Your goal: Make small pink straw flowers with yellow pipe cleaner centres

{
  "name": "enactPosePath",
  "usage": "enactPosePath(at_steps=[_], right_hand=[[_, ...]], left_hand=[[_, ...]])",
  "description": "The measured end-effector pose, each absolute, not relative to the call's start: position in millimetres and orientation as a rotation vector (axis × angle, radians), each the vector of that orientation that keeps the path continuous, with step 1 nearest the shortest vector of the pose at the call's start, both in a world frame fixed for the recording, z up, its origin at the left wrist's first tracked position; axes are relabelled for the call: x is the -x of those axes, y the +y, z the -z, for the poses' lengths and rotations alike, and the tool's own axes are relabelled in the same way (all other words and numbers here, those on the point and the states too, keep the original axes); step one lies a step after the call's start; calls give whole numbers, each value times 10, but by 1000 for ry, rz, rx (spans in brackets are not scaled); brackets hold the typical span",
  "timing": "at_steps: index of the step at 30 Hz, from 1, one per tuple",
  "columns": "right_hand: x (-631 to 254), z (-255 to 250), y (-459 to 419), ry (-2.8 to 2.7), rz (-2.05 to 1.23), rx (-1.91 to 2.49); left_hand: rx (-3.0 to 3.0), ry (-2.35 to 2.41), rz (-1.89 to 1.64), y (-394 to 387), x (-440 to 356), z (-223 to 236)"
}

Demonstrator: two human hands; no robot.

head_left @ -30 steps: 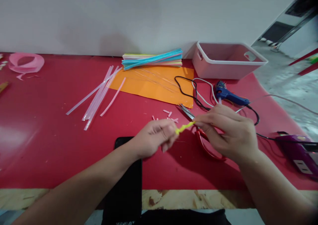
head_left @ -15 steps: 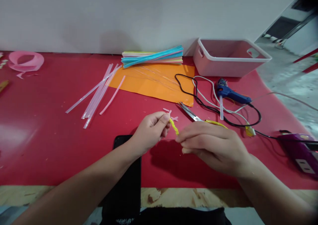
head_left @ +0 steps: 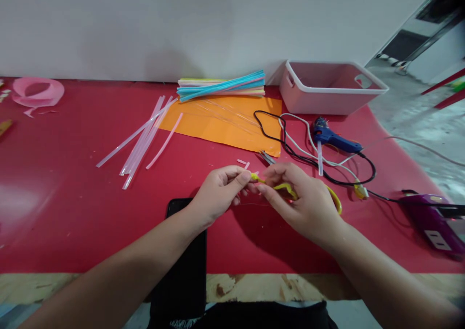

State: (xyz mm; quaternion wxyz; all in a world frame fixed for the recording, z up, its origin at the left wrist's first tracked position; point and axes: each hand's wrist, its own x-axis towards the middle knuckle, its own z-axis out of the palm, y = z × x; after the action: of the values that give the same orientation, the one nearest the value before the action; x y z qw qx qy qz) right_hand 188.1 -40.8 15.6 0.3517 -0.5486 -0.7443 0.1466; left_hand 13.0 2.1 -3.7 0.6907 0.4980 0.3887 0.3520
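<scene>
My left hand (head_left: 224,191) pinches a short yellow pipe cleaner (head_left: 256,177) between thumb and forefinger. From the other side, the thumb and fingertips of my right hand (head_left: 303,195) close around its free end; that end is partly hidden. Just behind my right hand lie scissors (head_left: 268,158) with yellow handles, partly covered by the hand. Small pink scraps (head_left: 242,162) sit on the table beyond my left fingertips.
On the red table (head_left: 83,212) are pink glue sticks (head_left: 143,140), an orange sheet (head_left: 218,123), bundled pipe cleaners (head_left: 221,86), a pink ribbon roll (head_left: 38,91), a pink bin (head_left: 330,99), a corded blue glue gun (head_left: 337,139), a purple power strip (head_left: 432,222) and a black phone (head_left: 185,266).
My right hand has turned and moved in closer to my left hand, its fingers now curled around the pipe cleaner's end. The yellow piece lies more sideways. My left hand stays nearly still.
</scene>
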Motion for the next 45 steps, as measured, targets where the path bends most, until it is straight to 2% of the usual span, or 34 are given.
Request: enactPosePath(at_steps=[11, 19, 27, 36, 40, 45], right_hand=[[-1996, -90, -298, -2012, -245, 1331], [-1972, -153, -345, -1958, -315, 1367], [-1890, -168, -426, -1880, -228, 1370], [-1849, -160, -405, -1979, -293, 1045], [-1889, -197, -388, -1939, -360, 1108], [-1973, -172, -336, -1947, -237, 1280]], left_hand=[[-1401, 894, -740, -30, -120, 44], [-1526, 883, -703, -5, -113, 30], [-1695, 935, -875, -68, -95, -6], [-1756, 992, -993, -135, -91, -18], [-1797, 955, -1024, -146, -90, -36], [-1970, 888, -958, -113, -84, -28]])
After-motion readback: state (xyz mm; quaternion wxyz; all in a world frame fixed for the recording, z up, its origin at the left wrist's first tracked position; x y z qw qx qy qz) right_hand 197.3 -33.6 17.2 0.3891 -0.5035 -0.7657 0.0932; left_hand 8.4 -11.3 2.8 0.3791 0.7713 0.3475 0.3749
